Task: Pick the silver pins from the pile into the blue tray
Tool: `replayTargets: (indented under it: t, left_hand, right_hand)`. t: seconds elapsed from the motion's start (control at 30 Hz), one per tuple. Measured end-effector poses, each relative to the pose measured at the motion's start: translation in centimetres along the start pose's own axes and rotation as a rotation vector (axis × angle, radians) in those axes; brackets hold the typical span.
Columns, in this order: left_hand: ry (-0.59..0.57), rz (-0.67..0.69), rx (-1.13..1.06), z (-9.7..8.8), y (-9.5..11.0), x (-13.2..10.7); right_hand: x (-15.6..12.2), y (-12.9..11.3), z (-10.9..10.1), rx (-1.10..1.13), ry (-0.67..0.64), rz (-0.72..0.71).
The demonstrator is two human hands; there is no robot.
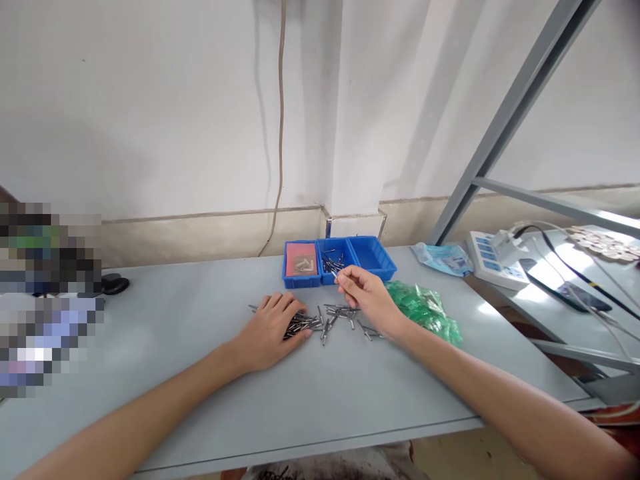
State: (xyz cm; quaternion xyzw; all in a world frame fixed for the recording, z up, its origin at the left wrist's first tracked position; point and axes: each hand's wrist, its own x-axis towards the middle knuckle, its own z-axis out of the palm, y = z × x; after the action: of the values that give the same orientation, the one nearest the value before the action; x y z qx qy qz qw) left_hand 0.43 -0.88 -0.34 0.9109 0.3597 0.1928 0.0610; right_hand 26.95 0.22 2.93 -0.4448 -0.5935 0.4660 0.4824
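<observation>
My left hand (275, 327) rests on the table, its fingers apart and curved over a pile of thin metal pins (300, 325). The palm side of that hand is hidden. My right hand (363, 293) is closed in a pinch on a small metal pin (335, 274), held at the front edge of the middle blue bin (327, 279). More dark pins lie inside this bin. Between my hands, several loose pins (327, 327) are scattered on the tabletop.
Left of the middle bin, another blue bin (301, 283) holds a red sheet and a small clear bag. A third blue bin (375, 257) stands at right. Green plastic bags (425, 310), a blue packet (447, 259) and a power strip (493, 260) lie rightward. A grey metal frame (500, 127) rises there.
</observation>
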Motion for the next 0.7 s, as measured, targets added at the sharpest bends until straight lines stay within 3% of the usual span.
replayTargets:
  t: [0.2, 0.7]
  left_hand:
    - [-0.011, 0.006, -0.001, -0.1, 0.1, 0.0]
    - [-0.006, 0.005, -0.002, 0.0, 0.0, 0.0]
  right_hand:
    - [0.2, 0.5, -0.1, 0.177, -0.045, 0.065]
    - [0.4, 0.8, -0.2, 0.189, -0.021, 0.104]
